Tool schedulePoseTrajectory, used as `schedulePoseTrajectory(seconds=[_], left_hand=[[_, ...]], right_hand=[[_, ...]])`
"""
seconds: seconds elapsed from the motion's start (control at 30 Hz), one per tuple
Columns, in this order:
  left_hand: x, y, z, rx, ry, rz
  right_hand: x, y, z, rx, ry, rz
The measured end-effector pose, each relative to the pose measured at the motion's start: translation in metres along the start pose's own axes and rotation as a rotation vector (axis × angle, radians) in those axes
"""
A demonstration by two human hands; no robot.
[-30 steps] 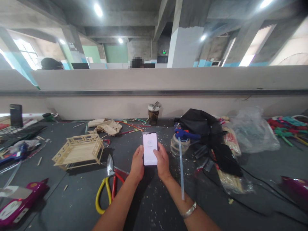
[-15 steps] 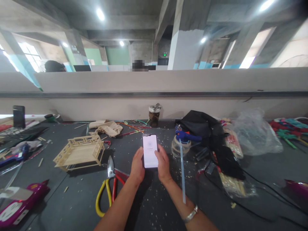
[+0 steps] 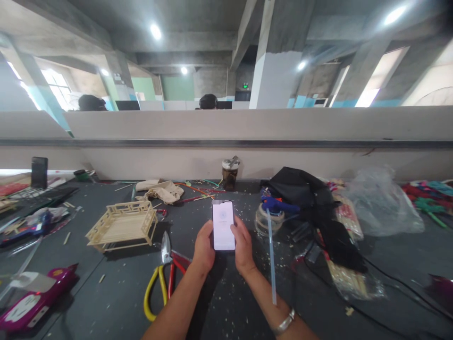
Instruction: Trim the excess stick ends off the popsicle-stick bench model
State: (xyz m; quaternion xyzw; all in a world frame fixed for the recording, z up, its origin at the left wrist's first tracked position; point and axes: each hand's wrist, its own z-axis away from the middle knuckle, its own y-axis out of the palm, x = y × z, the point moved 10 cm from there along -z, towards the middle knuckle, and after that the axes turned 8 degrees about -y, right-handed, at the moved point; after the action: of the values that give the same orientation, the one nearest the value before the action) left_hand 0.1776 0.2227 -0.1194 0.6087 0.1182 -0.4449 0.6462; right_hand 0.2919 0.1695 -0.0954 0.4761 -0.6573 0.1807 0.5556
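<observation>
A smartphone (image 3: pixel 223 226) with a pale lit screen is held upright between both hands, above the dark table. My left hand (image 3: pixel 204 245) is closed on its left edge. My right hand (image 3: pixel 243 241) grips the right edge, with the thumb over the screen's side. Left of my left hand lie scissors (image 3: pixel 165 248) with yellow and red handles, partly behind my forearm. Farther left stands a small bed-like frame made of wooden sticks (image 3: pixel 123 224). To the right, a blue glue gun (image 3: pixel 279 204) with a long clear glue stick rests on a round clear container (image 3: pixel 267 222).
A purple tool (image 3: pixel 42 297) lies at the front left. Beige cloth gloves (image 3: pixel 163 191) and a dark cup (image 3: pixel 230 174) stand near the partition (image 3: pixel 184 160). On the right are black cloth (image 3: pixel 300 186), bagged sticks (image 3: pixel 347 278), a plastic bag (image 3: pixel 384 208) and black cables. Two people's heads show beyond the partition.
The camera view has shifted slightly, so everything sits a little lower and more to the right. Both hands keep their hold on the smartphone.
</observation>
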Motion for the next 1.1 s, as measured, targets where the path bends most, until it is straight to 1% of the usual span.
schedulePoseTrajectory(seconds=[0.1,0.17,0.3,0.5,0.73,0.83,0.93,1.1], left_hand=[[-0.005,0.001,0.002,-0.005,0.047,-0.018],[-0.008,0.003,0.004,-0.006,0.066,-0.024],[-0.015,0.001,0.006,-0.023,0.107,-0.023],[-0.021,-0.005,0.003,-0.052,0.167,-0.036],[-0.027,-0.01,0.002,-0.069,0.213,-0.067],[-0.03,-0.011,0.002,-0.07,0.225,-0.088],[-0.033,-0.01,0.003,-0.072,0.23,-0.102],[-0.037,-0.006,0.006,-0.069,0.228,-0.111]], right_hand=[[0.002,0.0,-0.001,0.002,0.007,0.022],[0.003,0.003,-0.001,0.026,0.0,-0.004],[0.005,0.013,-0.001,0.095,-0.011,-0.107],[0.009,0.021,0.001,0.2,-0.041,-0.035],[0.008,0.035,0.008,0.335,0.014,-0.132],[0.011,0.038,0.01,0.373,-0.019,-0.13],[0.014,0.037,0.009,0.39,-0.081,-0.079],[0.009,0.037,0.008,0.42,-0.111,-0.027]])
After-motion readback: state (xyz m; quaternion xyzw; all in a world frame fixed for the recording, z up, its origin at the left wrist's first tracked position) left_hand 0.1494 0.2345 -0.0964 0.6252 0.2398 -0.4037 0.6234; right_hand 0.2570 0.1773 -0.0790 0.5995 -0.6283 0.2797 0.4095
